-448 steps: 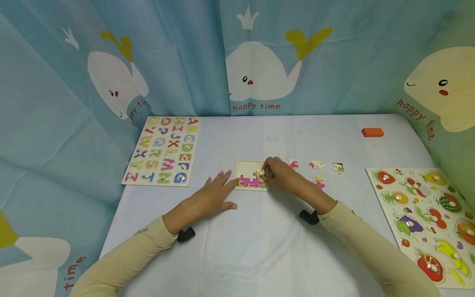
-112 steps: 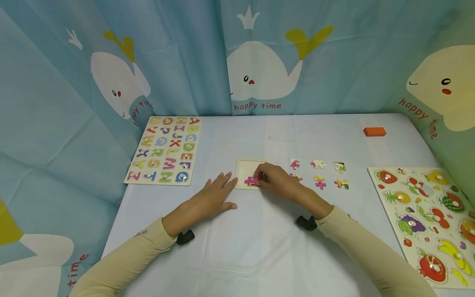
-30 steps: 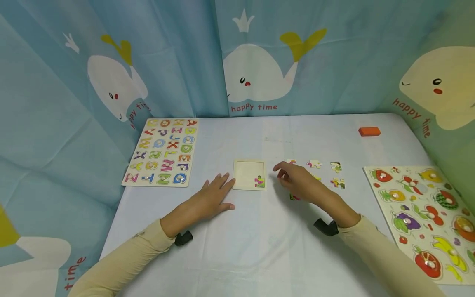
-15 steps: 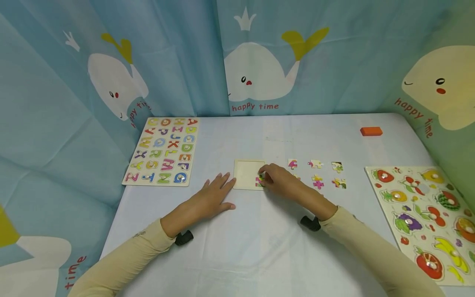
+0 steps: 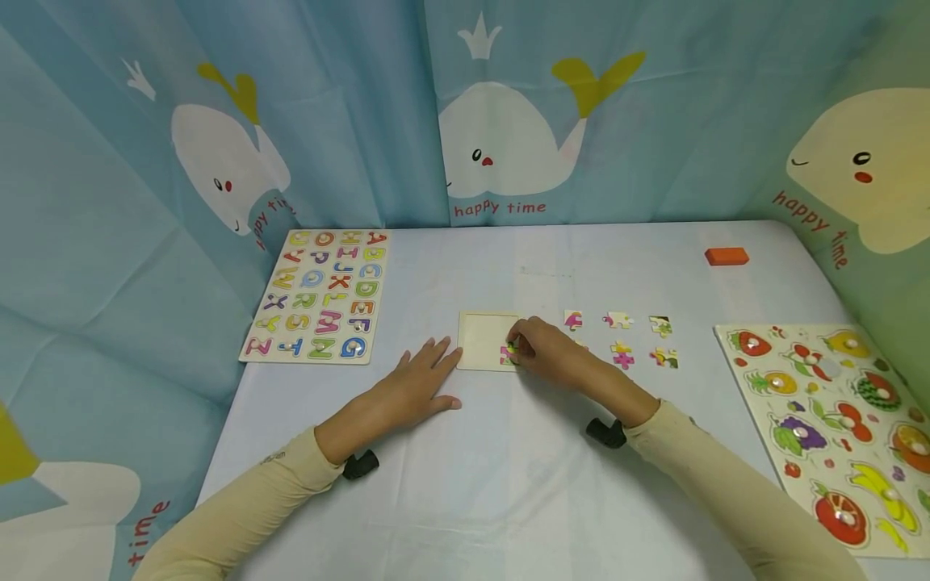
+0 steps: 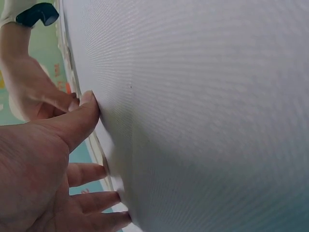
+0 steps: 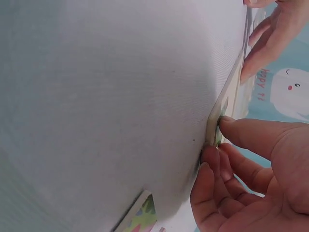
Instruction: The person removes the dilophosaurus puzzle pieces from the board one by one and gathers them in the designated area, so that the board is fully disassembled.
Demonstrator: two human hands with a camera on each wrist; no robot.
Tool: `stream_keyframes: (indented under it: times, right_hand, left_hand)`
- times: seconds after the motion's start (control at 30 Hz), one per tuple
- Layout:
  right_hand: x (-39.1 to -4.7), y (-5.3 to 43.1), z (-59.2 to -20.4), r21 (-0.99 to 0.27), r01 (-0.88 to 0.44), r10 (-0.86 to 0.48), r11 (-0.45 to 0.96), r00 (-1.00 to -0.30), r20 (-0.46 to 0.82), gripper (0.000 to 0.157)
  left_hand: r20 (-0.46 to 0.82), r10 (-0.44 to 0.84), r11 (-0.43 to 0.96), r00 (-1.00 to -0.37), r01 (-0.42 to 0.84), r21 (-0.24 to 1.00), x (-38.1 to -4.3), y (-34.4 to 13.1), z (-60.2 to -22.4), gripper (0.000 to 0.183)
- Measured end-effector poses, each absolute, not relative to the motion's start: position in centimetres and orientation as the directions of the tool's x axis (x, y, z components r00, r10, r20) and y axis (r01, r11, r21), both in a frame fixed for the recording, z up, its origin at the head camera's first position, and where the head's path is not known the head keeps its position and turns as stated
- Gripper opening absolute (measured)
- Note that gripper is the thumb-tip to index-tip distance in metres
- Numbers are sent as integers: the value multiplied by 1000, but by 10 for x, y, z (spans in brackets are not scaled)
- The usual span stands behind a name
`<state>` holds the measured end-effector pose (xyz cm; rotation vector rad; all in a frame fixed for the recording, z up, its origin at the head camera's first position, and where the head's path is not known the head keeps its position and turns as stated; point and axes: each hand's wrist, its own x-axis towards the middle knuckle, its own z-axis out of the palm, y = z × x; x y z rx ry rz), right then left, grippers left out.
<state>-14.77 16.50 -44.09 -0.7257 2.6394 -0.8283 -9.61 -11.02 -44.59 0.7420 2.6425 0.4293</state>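
Observation:
My left hand [image 5: 410,387] lies flat with fingers spread, its fingertips at the left edge of a small, shallow wooden puzzle tray [image 5: 479,323]. At the tray's lower right corner, my right hand [image 5: 552,355] pinches a pink-and-green jigsaw piece [image 5: 506,355] between thumb and fingers. That hand covers part of the piece. The right wrist view shows the thumb [image 7: 231,126] on top of the tray corner and the other fingers curled at its side. Right of the tray lie several loose jigsaw pieces [image 5: 622,355] in two rows, one partly hidden behind the right hand.
A wooden alphabet board [image 5: 312,298] lies at the back left. On the right is a fruit peg board [image 5: 814,395], with an orange block [image 5: 726,257] behind it near the far edge. A whale-print curtain [image 5: 349,121] rises behind the table.
Several pieces have left the tray since the oldest frame and lie among the loose ones. The right hand has moved left from the loose pieces to the tray's corner piece. The left hand stays put.

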Motion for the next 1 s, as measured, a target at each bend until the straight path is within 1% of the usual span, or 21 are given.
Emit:
stream_keyframes:
  times: [0.23,0.37,0.43,0.63,0.77,1.0]
  right_hand:
    - [-149,164,-438,-605,-360,-531,710,-838,-124,24]
    - [-148,164,-437,-612,-372,-533,698,-841,-96,26]
    - [-147,163,-437,-607,-383,-531,696,-844,-76,24]
    - [-146,168,-432,-626,-383,-508,680,-861,-25,7]
    - [-144,177,-425,-643,-387,-511,661,-860,-7,6]
    - [-133,221,-408,-659,-333,-495,674,-866,-67,6]
  left_hand:
    - [-253,548,814,-797,439,379,-96,-110,-447,83]
    - [-245,548,813,-800,440,383,-97,-110,-448,83]
    - [-245,547,814,-801,439,380,-97,-110,-448,83]
    - [-257,538,822,-803,433,369,-96,-110,-448,84]
    - [-253,540,820,-803,435,371,-96,-110,-447,83]
    - [-252,547,818,-798,447,361,-94,-111,-447,83]
